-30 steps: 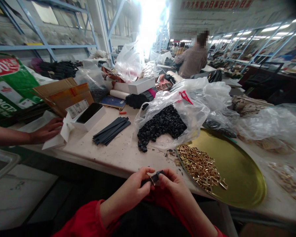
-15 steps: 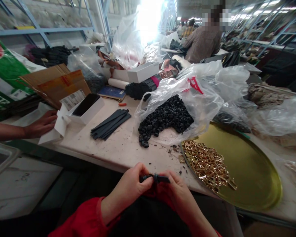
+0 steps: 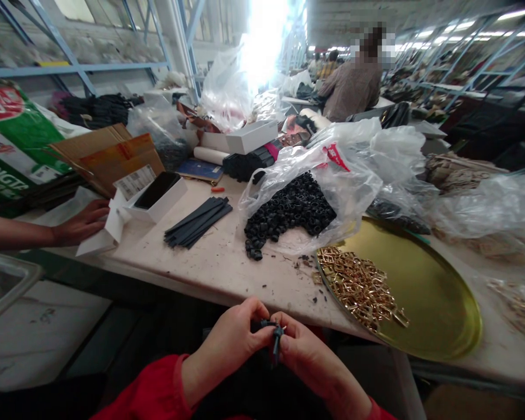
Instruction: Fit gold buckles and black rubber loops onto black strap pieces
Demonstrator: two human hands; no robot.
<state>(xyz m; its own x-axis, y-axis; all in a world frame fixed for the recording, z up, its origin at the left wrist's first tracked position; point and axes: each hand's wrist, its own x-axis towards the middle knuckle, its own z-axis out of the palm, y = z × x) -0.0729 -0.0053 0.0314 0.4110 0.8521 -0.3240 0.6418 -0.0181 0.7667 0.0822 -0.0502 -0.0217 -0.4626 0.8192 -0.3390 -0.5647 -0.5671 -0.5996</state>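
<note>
Close together in front of the table edge, both my hands grip one dark strap (image 3: 276,345) with a small metal buckle partly hidden by the fingers. My left hand (image 3: 236,333) pinches it from the left, thumb and forefinger closed. From the other side my right hand (image 3: 304,349) has its fingers closed at the buckle, and the strap's end hangs down between the hands. Past the edge lie gold buckles (image 3: 359,286) heaped on a round gold tray (image 3: 437,291). Black loops (image 3: 289,210) spill from a clear plastic bag (image 3: 354,186). Loose dark strips (image 3: 196,223) are stacked on the left.
A co-worker's hand (image 3: 85,221) rests by a white box (image 3: 157,201) holding a dark phone-like object. Cardboard (image 3: 114,154) and a green sack (image 3: 17,140) stand at the far left. Behind are a blue notebook (image 3: 200,170) and a person (image 3: 352,87) seen from behind.
The strap's free end pointed right and now hangs downward. My right hand has moved in closer to the left, at the buckle. The view has shifted slightly.
</note>
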